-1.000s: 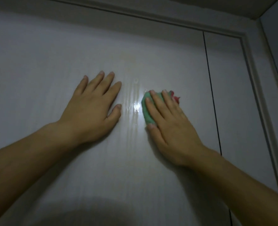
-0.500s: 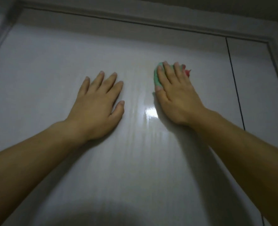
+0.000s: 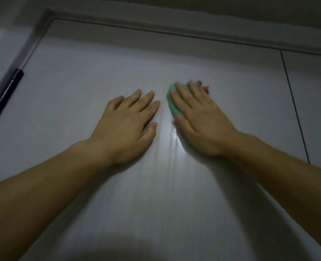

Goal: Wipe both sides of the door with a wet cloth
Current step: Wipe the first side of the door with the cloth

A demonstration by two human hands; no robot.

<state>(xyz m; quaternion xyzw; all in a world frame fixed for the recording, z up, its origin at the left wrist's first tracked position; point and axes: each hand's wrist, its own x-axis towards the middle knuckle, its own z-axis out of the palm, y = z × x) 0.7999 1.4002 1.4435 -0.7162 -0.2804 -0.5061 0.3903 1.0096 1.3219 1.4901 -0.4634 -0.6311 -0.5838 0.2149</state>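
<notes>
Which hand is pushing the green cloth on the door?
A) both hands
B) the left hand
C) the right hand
C: the right hand presses the green cloth flat against the door, while the left hand rests bare on the door.

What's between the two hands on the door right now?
Only a bare strip of door, shiny with wet streaks, separates the left hand from the right hand and its cloth; the head view shows it.
</notes>
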